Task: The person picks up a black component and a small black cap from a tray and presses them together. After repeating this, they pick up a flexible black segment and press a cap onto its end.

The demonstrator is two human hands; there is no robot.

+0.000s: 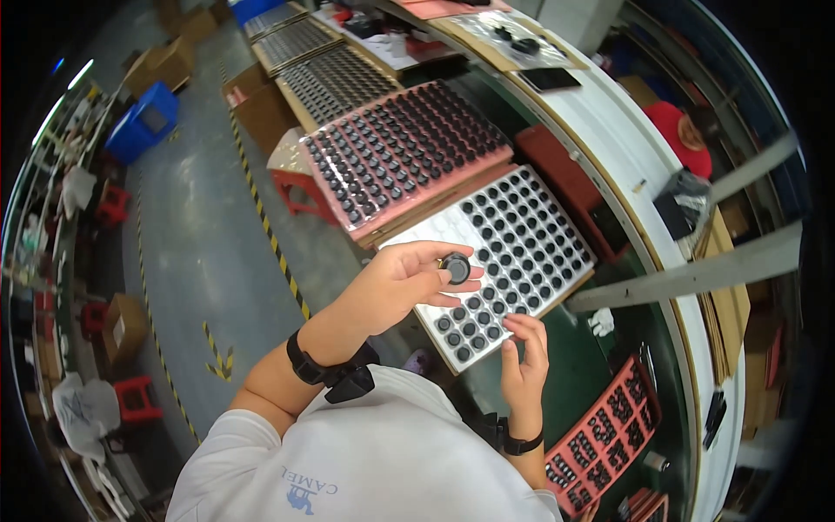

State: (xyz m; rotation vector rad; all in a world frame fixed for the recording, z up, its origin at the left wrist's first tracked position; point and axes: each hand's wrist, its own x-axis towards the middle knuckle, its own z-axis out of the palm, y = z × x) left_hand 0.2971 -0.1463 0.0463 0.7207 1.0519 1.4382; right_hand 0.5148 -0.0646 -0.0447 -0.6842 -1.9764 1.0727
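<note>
My left hand (409,283) pinches a single round black cap-like part (456,268) between thumb and fingers, its ringed face turned up toward me, held above the white pocketed tray (439,228). My right hand (524,357) holds nothing that I can see: its fingers are loosely spread and curled at the near right edge of the white tray, and whether a fingertip touches a part there I cannot tell. Rows of similar black parts (527,240) fill much of the white tray, while its far left stretch shows bare pockets. Just beyond the white tray lies a fuller pink tray (417,204); to its near right, a pink compartment tray (571,433) of small black pieces. I judge the step in hand to be handling or checking one part; the next move calls for a steady rim grip and care around the neighbouring parts.
</note>
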